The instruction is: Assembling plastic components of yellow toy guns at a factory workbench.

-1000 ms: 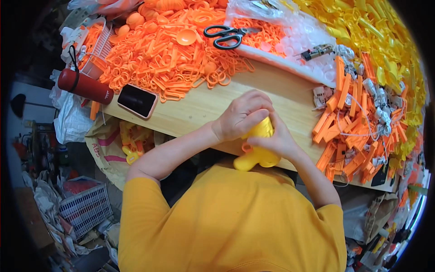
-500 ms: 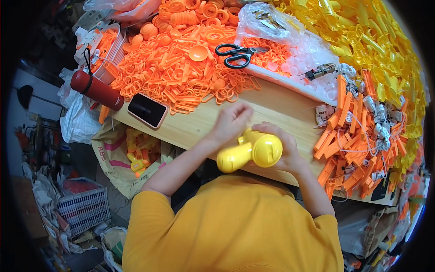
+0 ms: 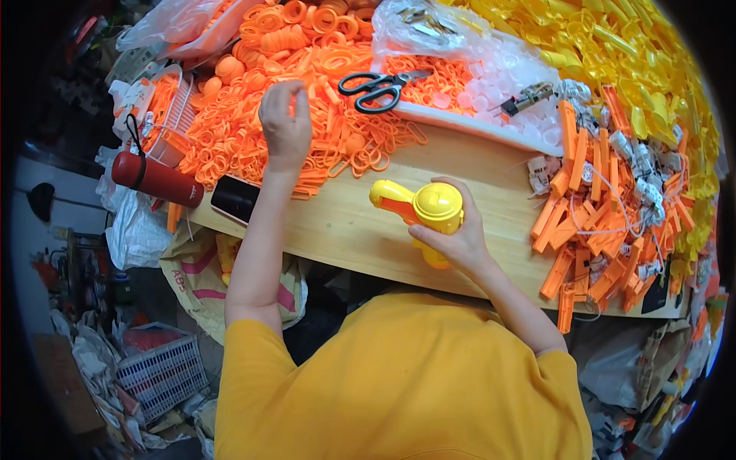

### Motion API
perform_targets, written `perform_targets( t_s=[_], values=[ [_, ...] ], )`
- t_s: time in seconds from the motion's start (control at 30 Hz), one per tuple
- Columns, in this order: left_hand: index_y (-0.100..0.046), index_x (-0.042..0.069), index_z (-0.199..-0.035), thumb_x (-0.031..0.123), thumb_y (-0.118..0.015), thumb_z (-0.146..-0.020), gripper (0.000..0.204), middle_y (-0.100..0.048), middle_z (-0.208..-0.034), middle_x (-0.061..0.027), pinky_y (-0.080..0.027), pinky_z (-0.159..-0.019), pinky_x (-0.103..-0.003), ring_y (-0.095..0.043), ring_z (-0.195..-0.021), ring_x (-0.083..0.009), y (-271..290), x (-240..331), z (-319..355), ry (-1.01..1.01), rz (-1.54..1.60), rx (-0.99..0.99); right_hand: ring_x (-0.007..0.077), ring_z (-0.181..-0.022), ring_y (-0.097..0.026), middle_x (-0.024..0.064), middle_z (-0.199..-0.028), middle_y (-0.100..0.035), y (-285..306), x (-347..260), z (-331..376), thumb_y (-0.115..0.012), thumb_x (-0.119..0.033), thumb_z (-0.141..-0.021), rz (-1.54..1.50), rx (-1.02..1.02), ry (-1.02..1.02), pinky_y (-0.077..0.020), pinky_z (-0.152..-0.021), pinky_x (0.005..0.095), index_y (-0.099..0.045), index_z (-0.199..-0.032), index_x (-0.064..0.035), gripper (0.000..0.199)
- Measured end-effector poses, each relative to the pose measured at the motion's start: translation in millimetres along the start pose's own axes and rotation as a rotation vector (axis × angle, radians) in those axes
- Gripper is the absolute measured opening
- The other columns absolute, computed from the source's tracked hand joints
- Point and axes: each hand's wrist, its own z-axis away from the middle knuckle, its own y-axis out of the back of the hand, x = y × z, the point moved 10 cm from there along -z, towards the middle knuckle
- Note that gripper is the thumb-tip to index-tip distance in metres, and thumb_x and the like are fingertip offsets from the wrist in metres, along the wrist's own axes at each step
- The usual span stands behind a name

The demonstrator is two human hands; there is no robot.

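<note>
My right hand [image 3: 460, 238] grips a yellow plastic toy body [image 3: 440, 205], fingers wrapped round its right side and the thumb across its front. The toy has a round domed top, and an arm with an orange strip along its underside sticks out to the left. Over at the left, my left hand [image 3: 287, 126] hovers above a heap of small orange plastic parts [image 3: 253, 107]. Its fingers are loosely bent and apart, with nothing visible in them; the pile just below its fingertips is partly hidden.
Black-handled scissors [image 3: 377, 90] lie at the heap's right edge, beside a white tray [image 3: 475, 126] of orange and clear pieces. A red bottle [image 3: 157, 179] and a phone [image 3: 234, 199] rest at left. Orange wired parts [image 3: 598, 207] and yellow parts [image 3: 606, 54] pile up at right.
My left hand has left the yellow toy and moved up and left to the orange heap. The toy has turned in my right hand, now showing its orange strip.
</note>
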Motion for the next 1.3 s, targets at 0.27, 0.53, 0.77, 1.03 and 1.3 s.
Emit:
perform_targets(
  t_s=[0.27, 0.53, 0.77, 1.03, 1.3],
  values=[
    [-0.056, 0.003, -0.088, 0.019, -0.05, -0.098, 0.019, -0.052, -0.079, 0.0002, -0.038, -0.061, -0.021, -0.046, -0.071, -0.0044, -39, 102, 48, 0.416, 0.796, -0.342, 0.0145, -0.092, -0.062, 0.0076, -0.099, -0.064, -13, -17, -1, -0.085, -0.011, -0.067, 0.06, 0.03, 0.176, -0.0499, -0.084, 0.0298, -0.052, -0.117, -0.0012, 0.06],
    [-0.048, -0.001, -0.069, 0.02, -0.055, -0.096, 0.035, -0.045, -0.069, -0.0019, -0.036, -0.055, -0.027, -0.043, -0.064, -0.0078, -72, 143, 77, 0.287, 0.68, -0.685, 0.0286, -0.078, -0.068, 0.0145, -0.088, -0.067, -26, -31, 7, -0.085, -0.018, -0.064, 0.116, 0.059, 0.263, -0.0543, -0.07, 0.0342, -0.057, -0.107, -0.0018, 0.054],
    [-0.054, -0.003, -0.079, 0.016, -0.057, -0.093, 0.023, -0.05, -0.069, -0.0051, -0.04, -0.058, -0.03, -0.047, -0.063, -0.0127, -60, 155, 79, 0.228, 0.64, -0.677, 0.0307, -0.076, -0.067, 0.0148, -0.086, -0.066, -28, -38, 10, -0.084, -0.019, -0.062, 0.165, 0.046, 0.369, -0.0535, -0.066, 0.0366, -0.06, -0.1, -0.002, 0.048],
    [-0.054, -0.002, -0.079, 0.011, -0.054, -0.091, 0.018, -0.046, -0.067, -0.0137, -0.039, -0.055, -0.034, -0.047, -0.059, -0.0237, -61, 153, 88, 0.176, 0.631, -0.83, 0.03, -0.068, -0.064, 0.0127, -0.078, -0.062, -37, -50, 12, -0.085, -0.02, -0.06, 0.241, 0.026, 0.479, -0.0511, -0.059, 0.0378, -0.058, -0.096, -0.0019, 0.049],
    [-0.057, -0.003, -0.079, 0.009, -0.052, -0.089, 0.017, -0.049, -0.069, -0.0149, -0.04, -0.055, -0.036, -0.049, -0.059, -0.0288, -46, 152, 87, 0.133, 0.691, -0.711, 0.0304, -0.066, -0.063, 0.0136, -0.078, -0.062, -42, -55, 14, -0.083, -0.016, -0.061, 0.278, 0.018, 0.505, -0.0501, -0.057, 0.0382, -0.057, -0.098, -0.0007, 0.048]
  ],
)
